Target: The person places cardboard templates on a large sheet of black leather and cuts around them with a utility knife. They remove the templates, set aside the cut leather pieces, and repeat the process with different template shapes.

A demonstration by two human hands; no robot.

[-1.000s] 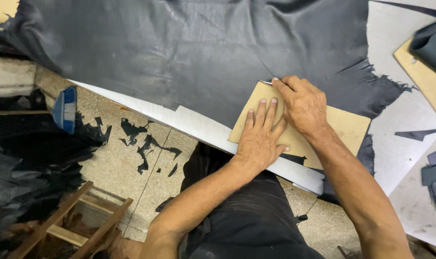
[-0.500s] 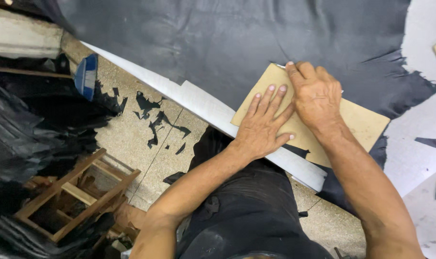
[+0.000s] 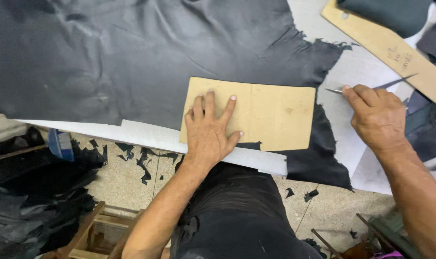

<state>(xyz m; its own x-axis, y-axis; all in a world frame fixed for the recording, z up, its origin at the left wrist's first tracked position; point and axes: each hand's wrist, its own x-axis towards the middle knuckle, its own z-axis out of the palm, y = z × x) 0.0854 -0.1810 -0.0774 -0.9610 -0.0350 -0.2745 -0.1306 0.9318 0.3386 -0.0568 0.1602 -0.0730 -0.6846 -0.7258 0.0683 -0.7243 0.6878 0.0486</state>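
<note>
The cardboard template [image 3: 270,112] is pressed flat on black leather [image 3: 131,62] by the open left hand [image 3: 209,128] — a thin blade [image 3: 334,90] is pinched in the closed right hand [image 3: 378,117] at 3 o'clock.

a long cardboard strip [image 3: 395,50] on the table, dark scraps [image 3: 146,160] on the floor

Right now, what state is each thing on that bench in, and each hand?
Cardboard template: flat on the leather, pinned.
Black leather hide: spread out, right edge ragged.
Left hand: open, pressing the template.
Right hand: closed on a thin blade.
Long cardboard strip: lying untouched.
</note>
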